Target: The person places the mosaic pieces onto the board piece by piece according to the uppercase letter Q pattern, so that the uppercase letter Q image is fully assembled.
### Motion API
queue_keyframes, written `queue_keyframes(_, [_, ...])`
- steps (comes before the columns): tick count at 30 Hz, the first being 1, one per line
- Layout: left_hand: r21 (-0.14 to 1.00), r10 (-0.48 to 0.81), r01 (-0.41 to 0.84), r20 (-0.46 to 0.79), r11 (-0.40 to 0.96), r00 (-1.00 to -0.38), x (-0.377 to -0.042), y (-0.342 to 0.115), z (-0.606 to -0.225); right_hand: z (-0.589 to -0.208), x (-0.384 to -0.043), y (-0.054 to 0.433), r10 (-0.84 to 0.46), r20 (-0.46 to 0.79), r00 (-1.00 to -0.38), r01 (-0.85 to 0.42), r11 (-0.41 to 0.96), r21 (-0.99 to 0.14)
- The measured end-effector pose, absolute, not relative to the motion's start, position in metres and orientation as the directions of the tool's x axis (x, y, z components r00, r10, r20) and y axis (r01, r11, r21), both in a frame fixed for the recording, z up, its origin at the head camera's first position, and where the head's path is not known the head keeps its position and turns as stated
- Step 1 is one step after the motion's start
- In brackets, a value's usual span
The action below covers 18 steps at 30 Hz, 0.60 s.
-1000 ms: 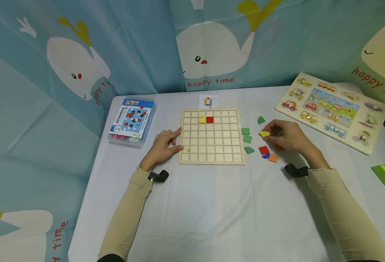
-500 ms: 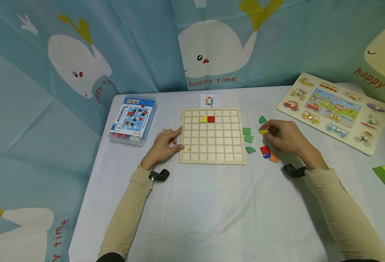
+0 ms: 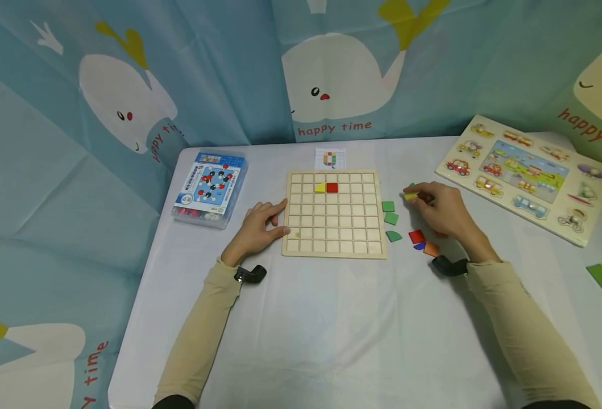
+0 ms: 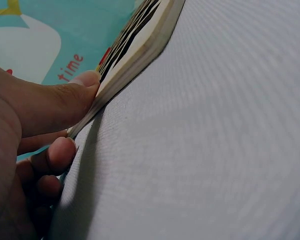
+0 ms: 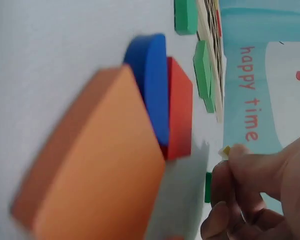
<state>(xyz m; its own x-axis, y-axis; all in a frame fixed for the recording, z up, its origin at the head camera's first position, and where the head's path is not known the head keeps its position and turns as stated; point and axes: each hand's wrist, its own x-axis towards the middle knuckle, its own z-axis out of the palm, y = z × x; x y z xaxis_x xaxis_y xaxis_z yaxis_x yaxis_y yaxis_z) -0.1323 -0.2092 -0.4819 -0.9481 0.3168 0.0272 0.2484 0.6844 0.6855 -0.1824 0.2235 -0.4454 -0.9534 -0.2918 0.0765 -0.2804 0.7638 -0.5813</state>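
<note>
My left hand [image 3: 257, 227] rests at the left edge of the wooden grid board [image 3: 332, 221], thumb and index finger touching its rim. In the left wrist view its thumb [image 4: 65, 102] lies against the board's edge. A yellow trapezoid tile and a red square tile [image 3: 332, 187] sit side by side on the board's upper rows. Right of the board, my right hand [image 3: 441, 207] pinches a small yellow tile [image 3: 410, 196] between thumb and index finger. A green tile beyond those fingertips is mostly hidden in the head view.
Green tiles [image 3: 391, 218] lie along the board's right edge. Nearer my right wrist are a red tile [image 3: 416, 236], a blue half-round [image 3: 419, 247] and an orange tile [image 3: 431, 249]. A pattern card [image 3: 330, 159], plastic box [image 3: 210, 189] and vehicle puzzle [image 3: 526, 176] surround the board.
My right hand has shifted slightly left and away from me with the yellow tile, which has turned in the fingers and now overlaps the green tile. The left hand stays at the board.
</note>
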Motion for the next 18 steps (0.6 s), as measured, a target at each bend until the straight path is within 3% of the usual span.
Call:
queue_keyframes(13, [0.680, 0.307, 0.232, 0.010, 0.696, -0.952, -0.133, -0.209, -0.481, -0.447, -0.185, 0.213, -0.279, 0.049, -0.959, -0.261, 0.801, -0.538])
queue_keyframes(18, [0.680, 0.311, 0.231, 0.005, 0.696, -0.950, -0.133, -0.209, -0.482, -0.444, -0.185, 0.208, -0.267, -0.016, -0.963, -0.218, 0.817, -0.534])
